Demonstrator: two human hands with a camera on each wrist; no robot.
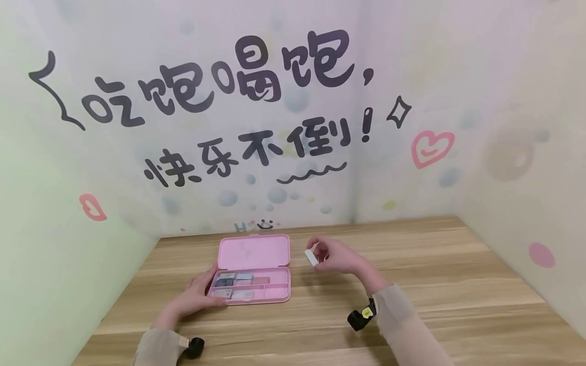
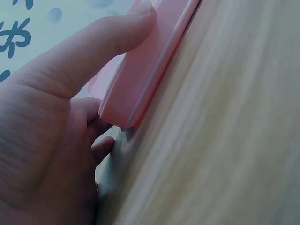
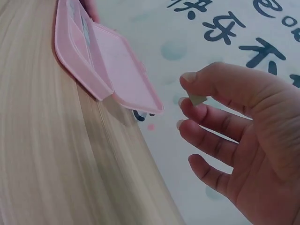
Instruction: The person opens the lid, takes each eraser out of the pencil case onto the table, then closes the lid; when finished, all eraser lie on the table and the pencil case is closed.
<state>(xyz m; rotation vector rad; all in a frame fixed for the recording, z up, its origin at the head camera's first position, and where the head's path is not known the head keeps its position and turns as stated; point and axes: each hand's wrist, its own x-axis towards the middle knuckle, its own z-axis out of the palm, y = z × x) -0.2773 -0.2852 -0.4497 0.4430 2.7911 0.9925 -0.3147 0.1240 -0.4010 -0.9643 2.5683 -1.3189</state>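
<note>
A pink plastic case [image 1: 276, 293] lies on the table with its lid [image 1: 254, 252] raised at the back. Several small blocks sit in its compartments, among them a dark one [image 1: 225, 282], a light blue one [image 1: 244, 277] and a pinkish one [image 1: 261, 280]. My left hand [image 1: 194, 296] grips the case's left end, thumb along the front wall and fingers round the side. Right of the lid, above the table, my right hand [image 1: 336, 255] pinches a small white rectangular block [image 1: 311, 257] between thumb and index finger. In the right wrist view mostly a pale corner of the block [image 3: 197, 100] shows.
The wood-grain table [image 1: 293, 330] meets a patterned wall [image 1: 316, 208] with large black lettering at the back. Side walls [image 1: 517, 213] stand left and right. Each wrist wears a small black camera, such as the right one [image 1: 359, 318].
</note>
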